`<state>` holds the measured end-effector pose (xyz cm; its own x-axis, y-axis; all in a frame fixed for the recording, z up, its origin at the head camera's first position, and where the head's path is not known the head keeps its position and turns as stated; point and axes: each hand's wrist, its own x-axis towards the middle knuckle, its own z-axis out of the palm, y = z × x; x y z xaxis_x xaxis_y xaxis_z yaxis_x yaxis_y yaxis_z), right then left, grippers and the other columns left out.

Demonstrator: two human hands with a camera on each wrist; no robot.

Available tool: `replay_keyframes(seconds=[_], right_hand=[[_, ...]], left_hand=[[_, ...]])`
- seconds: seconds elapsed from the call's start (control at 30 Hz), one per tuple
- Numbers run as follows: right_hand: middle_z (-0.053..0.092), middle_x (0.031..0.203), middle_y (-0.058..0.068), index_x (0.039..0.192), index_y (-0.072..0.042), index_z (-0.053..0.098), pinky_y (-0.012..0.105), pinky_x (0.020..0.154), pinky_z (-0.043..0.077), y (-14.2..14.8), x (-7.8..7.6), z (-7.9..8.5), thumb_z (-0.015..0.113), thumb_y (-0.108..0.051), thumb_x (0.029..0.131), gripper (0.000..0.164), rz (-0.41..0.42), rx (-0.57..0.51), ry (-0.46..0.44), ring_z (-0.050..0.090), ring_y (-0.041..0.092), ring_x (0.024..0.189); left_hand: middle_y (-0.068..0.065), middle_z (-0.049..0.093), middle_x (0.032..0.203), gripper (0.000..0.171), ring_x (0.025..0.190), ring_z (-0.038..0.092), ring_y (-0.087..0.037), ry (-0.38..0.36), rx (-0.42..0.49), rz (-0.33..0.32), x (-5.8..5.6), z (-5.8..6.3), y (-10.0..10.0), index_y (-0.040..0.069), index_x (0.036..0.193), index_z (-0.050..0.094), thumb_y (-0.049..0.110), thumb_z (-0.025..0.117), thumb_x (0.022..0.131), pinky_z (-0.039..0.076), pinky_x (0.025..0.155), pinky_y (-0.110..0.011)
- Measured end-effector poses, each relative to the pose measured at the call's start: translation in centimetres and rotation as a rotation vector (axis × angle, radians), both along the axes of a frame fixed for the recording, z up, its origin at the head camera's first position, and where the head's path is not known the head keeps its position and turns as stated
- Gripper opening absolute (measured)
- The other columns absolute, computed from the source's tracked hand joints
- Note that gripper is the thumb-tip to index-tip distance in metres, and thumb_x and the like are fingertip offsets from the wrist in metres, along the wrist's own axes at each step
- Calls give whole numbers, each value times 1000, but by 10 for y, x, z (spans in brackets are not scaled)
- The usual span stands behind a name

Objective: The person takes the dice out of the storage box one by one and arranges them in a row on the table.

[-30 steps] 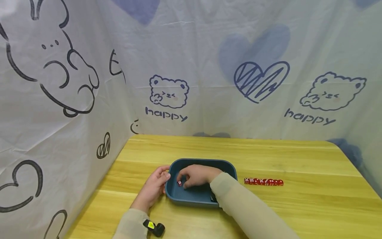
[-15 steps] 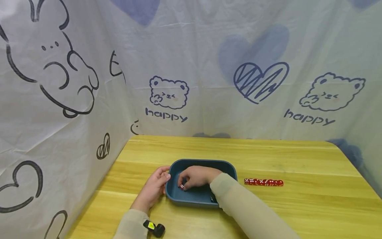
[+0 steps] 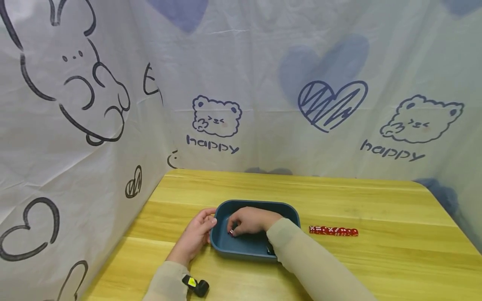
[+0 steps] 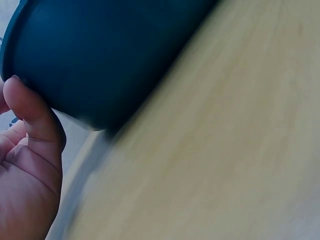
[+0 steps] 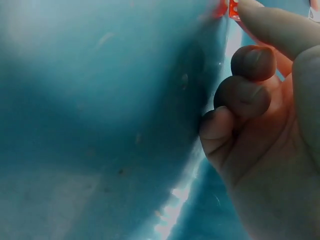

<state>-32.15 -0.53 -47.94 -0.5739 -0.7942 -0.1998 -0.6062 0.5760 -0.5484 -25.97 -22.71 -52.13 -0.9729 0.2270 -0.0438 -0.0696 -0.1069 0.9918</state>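
Note:
A dark blue plastic box stands on the table. My left hand holds its left end, the thumb against the outer wall near the rim, as the left wrist view also shows. Inside the box, my right hand pinches a small red die between thumb and forefinger, low over the floor near the left end. In the right wrist view the die shows at the top edge, with white pips, and the other fingers are curled in. The sleeve and hand hide the box's right part.
A straight row of several red dice lies on the yellow wood-grain table, right of the box. A white curtain with drawings hangs behind and along the sides. Black wrist cameras are strapped to the sleeves.
My right thumb and forefinger have closed on the die, turning it and drawing it slightly right. The left hand keeps its place on the box. The head view has shifted a little.

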Motion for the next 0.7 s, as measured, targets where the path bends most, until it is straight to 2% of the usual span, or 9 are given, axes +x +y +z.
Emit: replay_keyframes(seconds=[0.23,0.4,0.6,0.7], right_hand=[[59,77,-9,103,-29,72,25,64,44,0,-1,4,70,-23,96,10,-26,-14,92,53,8,68],[61,83,-12,107,-31,72,27,67,47,-2,1,11,69,-30,98,10,-83,-54,151,55,9,73],[64,99,-17,109,-32,71,27,74,49,-3,5,19,69,-37,97,13,-151,-121,155,57,10,82],[65,99,-16,111,-31,71,27,73,50,-1,6,23,68,-38,98,15,-164,-145,152,58,10,82]], left_hand=[[-9,55,96,41,60,50,-11,-1,-14,-7,0,2,0,0,145,41,10,50,107,44,52,-21],[-7,56,95,41,60,50,-12,5,-18,-11,1,2,1,1,145,43,12,52,106,45,51,-21],[-6,56,96,41,62,50,-13,17,-34,-31,0,3,0,1,145,42,16,52,107,45,53,-22],[-6,55,95,41,61,50,-13,18,-40,-25,0,3,1,1,144,43,15,52,107,45,53,-22]])
